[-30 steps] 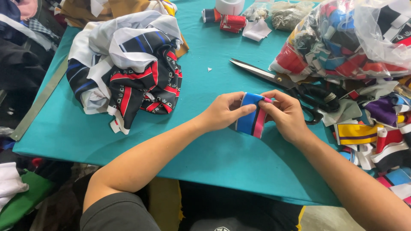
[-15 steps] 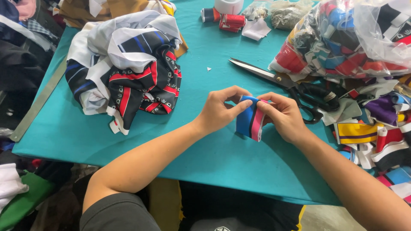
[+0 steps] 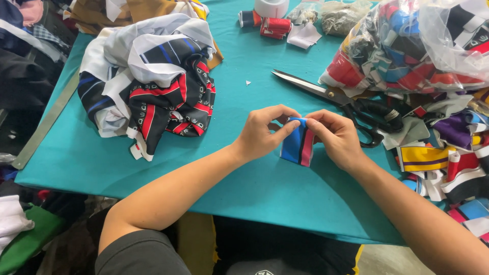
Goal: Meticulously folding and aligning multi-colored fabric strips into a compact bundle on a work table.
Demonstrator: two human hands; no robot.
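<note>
Nearest to me, two bare forearms reach in from the lower edge, and I count two hands and one small fabric band between them. The left hand (image 3: 262,133) and the right hand (image 3: 333,137) both pinch the top edge of the blue, black and pink striped band (image 3: 298,143), thumbs and forefingers pressed on the cloth, the remaining fingers curled; the band hangs just above the teal table (image 3: 244,188), near its front edge. Around the hands, I see bare teal surface to the left and toward me. Beyond the band lies one pair of large scissors (image 3: 336,99), blades pointing left, black handles beside the right hand. To the left sits one heap of white, navy and red striped garments (image 3: 153,84); to the right, one clear plastic bag of coloured bands (image 3: 407,46), with loose striped bands (image 3: 438,153) spilling along the right edge. Farthest, I count about three thread spools (image 3: 267,23) by one white tape roll (image 3: 271,7). Dark clothing fills the room left of the table.
</note>
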